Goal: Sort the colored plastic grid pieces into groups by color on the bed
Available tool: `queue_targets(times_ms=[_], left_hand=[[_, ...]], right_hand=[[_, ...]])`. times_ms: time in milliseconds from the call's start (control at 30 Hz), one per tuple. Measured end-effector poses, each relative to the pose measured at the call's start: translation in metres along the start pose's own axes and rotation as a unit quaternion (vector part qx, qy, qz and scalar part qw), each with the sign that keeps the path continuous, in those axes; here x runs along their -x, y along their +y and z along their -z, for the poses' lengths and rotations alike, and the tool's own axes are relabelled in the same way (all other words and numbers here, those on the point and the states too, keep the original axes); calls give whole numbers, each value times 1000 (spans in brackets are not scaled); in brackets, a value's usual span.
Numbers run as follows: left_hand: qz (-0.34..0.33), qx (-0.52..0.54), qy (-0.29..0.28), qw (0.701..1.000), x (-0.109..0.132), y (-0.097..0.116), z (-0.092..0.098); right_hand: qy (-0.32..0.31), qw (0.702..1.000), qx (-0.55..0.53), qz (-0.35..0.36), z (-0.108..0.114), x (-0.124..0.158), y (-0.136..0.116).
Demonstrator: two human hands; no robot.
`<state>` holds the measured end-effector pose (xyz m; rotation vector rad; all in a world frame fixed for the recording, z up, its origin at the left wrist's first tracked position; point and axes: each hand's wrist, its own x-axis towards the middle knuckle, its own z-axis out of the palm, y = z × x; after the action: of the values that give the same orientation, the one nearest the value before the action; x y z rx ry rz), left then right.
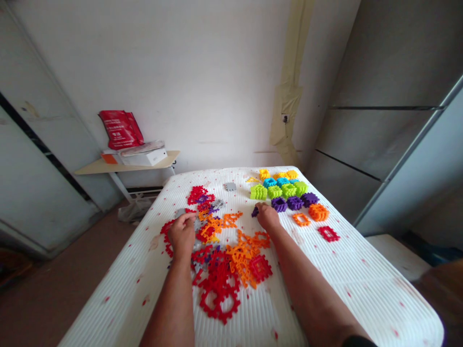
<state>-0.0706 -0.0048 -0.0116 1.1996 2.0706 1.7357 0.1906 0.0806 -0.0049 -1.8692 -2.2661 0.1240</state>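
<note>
My right hand [268, 216] is closed on a small purple interlocking plastic piece [255, 212], held low over the table, left of the purple stacks [294, 203]. My left hand [182, 233] hovers at the left side of a loose pile, its thumb and fingers pinched together; whatever is between them, if anything, is hidden. Red gear-edged pieces [219, 294] and orange pieces [240, 255] make up much of that pile, mixed with grey and some purple ones. A flat grey square piece [230, 186] lies apart behind the pile.
Grouped at the back right are yellow [265, 174], blue [269, 182], green [259, 192] and orange [319, 212] stacks. An orange frame piece [301, 220] and a red one [329, 233] lie in front, on the white ribbed table cover [347, 284]. A side table [97, 166] holds boxes and a red bag [121, 130].
</note>
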Motion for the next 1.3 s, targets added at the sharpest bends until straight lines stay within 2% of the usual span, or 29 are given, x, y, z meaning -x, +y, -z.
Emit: queue_targets(times_ms=[200, 367, 600, 967, 1167, 1300], left_hand=[[-7, -17, 3, 1000, 0, 1, 2], [-19, -53, 0, 998, -2, -7, 1], [-25, -66, -12, 997, -2, -9, 1], [-20, -86, -29, 996, -3, -9, 1], [-13, -119, -74, 990, -2, -4, 1], [-19, -144, -126, 981, 0, 1, 0]], right_hand=[[27, 999, -21, 28, 8, 2, -7], [67, 990, -60, 109, 10, 7, -24], [-11, 981, -35, 193, 6, 19, -48], [-66, 972, 4, 226, 2, 25, -58], [-75, 972, 8, 225, 0, 25, -57], [-70, 972, -2, 222, -4, 24, -57]])
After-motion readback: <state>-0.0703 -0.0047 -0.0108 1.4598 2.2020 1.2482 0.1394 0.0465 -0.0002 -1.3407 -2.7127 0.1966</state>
